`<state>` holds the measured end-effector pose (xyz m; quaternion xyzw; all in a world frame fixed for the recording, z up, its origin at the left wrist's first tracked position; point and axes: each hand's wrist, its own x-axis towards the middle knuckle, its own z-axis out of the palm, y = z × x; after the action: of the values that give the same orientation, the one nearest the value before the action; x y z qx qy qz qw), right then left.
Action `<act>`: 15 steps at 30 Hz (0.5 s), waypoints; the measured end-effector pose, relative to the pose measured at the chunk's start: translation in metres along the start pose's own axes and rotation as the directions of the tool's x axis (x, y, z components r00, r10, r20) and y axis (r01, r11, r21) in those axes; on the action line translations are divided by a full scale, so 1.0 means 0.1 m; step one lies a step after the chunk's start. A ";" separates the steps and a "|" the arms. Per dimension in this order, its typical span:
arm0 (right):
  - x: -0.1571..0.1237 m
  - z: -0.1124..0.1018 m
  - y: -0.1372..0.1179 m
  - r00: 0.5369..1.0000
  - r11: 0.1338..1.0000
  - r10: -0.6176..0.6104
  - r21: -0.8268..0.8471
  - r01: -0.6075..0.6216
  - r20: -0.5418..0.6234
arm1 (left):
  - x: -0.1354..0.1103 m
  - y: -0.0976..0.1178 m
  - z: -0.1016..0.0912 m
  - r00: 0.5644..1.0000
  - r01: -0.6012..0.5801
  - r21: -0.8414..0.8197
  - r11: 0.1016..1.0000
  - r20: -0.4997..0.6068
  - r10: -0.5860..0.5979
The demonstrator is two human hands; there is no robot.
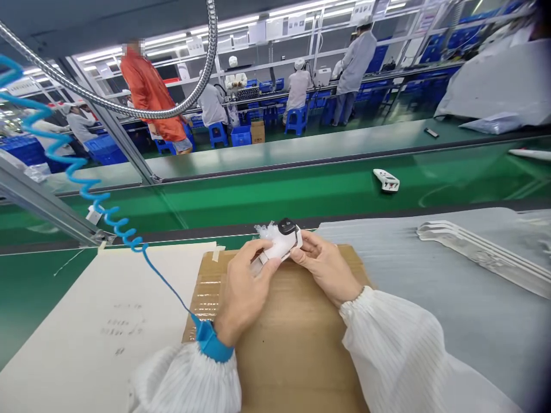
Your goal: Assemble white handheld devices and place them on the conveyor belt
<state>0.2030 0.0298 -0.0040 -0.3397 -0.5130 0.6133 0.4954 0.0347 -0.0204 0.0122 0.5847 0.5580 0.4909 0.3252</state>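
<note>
The left hand and right hand I'm watching both grip the white device between their fingers; cardboard lies below the fingertips, crumpled plastic just beyond the left ones.

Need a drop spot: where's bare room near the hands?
Free: brown flat cardboard between the white ribbed sleeves; glossy green surface between the blue coiled cord and the loose white plastic device. Crowded: cardboard's far edge, where left hand and right hand hold a white-and-black plastic part; thin grey sheet, right side, under long off-white trim.
</note>
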 end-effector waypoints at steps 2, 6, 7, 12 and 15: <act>-0.01 0.00 -0.01 1.000 1.000 0.005 0.003 -0.005 -0.004 | 0.01 -0.01 0.00 1.000 0.023 -0.050 0.998 0.007 -0.023; -0.01 0.01 -0.01 1.000 1.000 0.017 0.024 -0.017 0.000 | 0.02 -0.01 0.00 0.998 0.064 -0.172 0.983 0.014 -0.063; -0.01 0.01 -0.01 1.000 0.999 0.022 0.029 -0.022 0.001 | 0.02 0.00 0.00 0.998 0.068 -0.190 0.980 0.012 -0.067; 0.01 0.01 0.00 1.000 0.999 0.018 0.047 -0.018 -0.001 | 0.02 0.00 0.00 0.999 0.046 -0.184 0.982 -0.001 -0.047; 0.01 -0.01 0.01 1.000 0.999 0.016 0.049 -0.016 -0.004 | 0.01 0.02 0.00 1.000 0.031 -0.136 0.990 0.007 -0.030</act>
<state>0.2037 0.0312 -0.0050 -0.3327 -0.4939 0.6290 0.4997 0.0353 -0.0198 0.0142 0.5537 0.5315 0.5214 0.3730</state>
